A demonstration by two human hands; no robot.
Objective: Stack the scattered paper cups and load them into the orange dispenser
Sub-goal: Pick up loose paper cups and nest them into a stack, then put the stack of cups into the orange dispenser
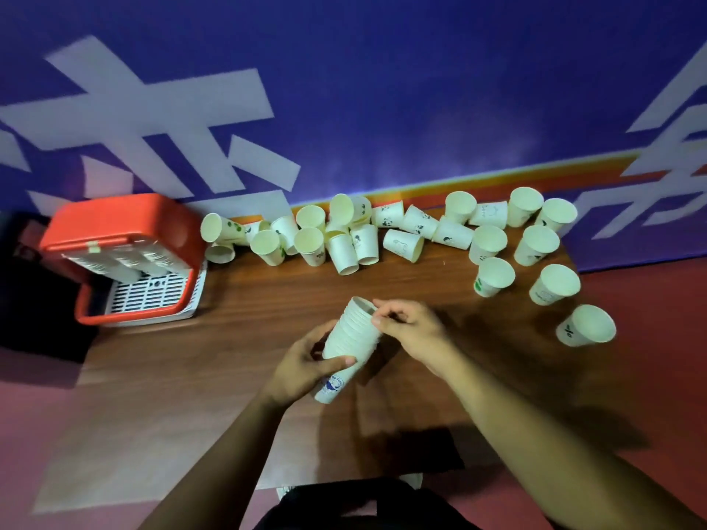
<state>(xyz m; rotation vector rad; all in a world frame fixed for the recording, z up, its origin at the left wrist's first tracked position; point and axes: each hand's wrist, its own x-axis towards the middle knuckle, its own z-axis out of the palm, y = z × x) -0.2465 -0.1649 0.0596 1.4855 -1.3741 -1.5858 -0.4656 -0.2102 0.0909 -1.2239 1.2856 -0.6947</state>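
Note:
A stack of nested white paper cups (350, 340) is held tilted above the middle of the wooden table (237, 338). My left hand (306, 363) grips the lower half of the stack. My right hand (407, 328) pinches the rim at the top of the stack. Several loose paper cups (340, 239) lie and stand along the far edge by the wall, with more upright cups (535, 244) at the right end. The orange dispenser (122, 239) stands at the far left of the table, with rows of cups showing behind its clear front.
A white slotted drip tray (153, 294) sits under the dispenser inside its orange frame. A blue wall (382, 89) with white lettering rises right behind the table. One cup (587, 325) stands near the table's right edge. Red floor lies to the right.

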